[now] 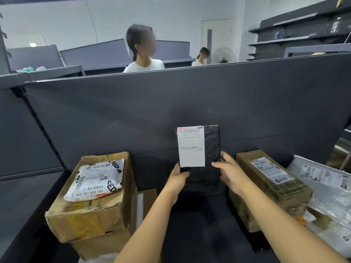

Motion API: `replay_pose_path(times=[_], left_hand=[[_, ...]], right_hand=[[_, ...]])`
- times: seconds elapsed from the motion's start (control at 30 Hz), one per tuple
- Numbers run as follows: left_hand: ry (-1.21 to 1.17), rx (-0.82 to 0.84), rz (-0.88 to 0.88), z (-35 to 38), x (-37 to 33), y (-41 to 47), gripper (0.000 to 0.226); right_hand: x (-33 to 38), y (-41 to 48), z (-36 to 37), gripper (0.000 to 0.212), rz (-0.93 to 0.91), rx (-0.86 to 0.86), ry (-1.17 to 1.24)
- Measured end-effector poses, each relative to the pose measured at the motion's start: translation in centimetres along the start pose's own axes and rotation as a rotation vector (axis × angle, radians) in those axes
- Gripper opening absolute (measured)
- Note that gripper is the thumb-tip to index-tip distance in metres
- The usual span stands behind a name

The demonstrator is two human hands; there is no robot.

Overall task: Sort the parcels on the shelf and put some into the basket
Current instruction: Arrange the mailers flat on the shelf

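Head cam only. Holding black poly parcel (211,149) upright w/ both hands, white label (190,147) facing cam, just in front of shelf back panel (133,111), between the two box piles. Pinching bottom-left corner w/ left hand (177,180), wrapping lower right edge w/ right hand (230,175). Can't tell if the bottom end touches the deck, too dark down there.

Could go wrong imo: gripping only the low end of a slick, floppy-looking bag, so might fold over or slide out & drop into the gap between the piles. Could also clip the white mailer (95,179) lying loose on top of left carton (85,219) on a swing across & knock it off.

Containers: no basket anywhere in shot, so can't say what's in it or which way to turn. Spotting left carton closed, sitting on a second box (106,243); long carton (271,185) on the right also closed, contents unknown. Beyond that, plastic-bagged parcels (326,188) at far right.
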State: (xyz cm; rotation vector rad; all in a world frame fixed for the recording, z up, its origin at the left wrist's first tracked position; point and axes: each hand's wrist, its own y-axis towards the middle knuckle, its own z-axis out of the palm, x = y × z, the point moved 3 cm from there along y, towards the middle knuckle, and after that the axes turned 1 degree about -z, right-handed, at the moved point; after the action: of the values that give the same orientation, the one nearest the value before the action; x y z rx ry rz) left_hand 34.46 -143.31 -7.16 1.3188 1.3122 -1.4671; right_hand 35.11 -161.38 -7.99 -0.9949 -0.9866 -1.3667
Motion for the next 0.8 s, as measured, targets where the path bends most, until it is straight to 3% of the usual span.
replay_pose_path(times=[0.2,0.5,0.67,0.8], left_hand=[[0.04,0.004,0.062,0.6,-0.1,-0.4,0.044],[0.013,-0.012,-0.028,-0.7,1.2,0.3,0.038],[-0.04,-0.096,-0.095,-1.9,2.7,-0.1,0.029],[0.016,-0.238,-0.165,-3.1,4.7,-1.1,0.04]], right_hand=[[-0.3,0.0,-0.7,0.048,0.02,-0.057,-0.057],[-0.6,0.0,0.9,0.041,0.062,-0.057,-0.082],[-2.1,0.7,2.4,0.034,0.096,-0.029,-0.132],[-5.5,0.6,3.8,0.025,0.223,-0.002,-0.294]])
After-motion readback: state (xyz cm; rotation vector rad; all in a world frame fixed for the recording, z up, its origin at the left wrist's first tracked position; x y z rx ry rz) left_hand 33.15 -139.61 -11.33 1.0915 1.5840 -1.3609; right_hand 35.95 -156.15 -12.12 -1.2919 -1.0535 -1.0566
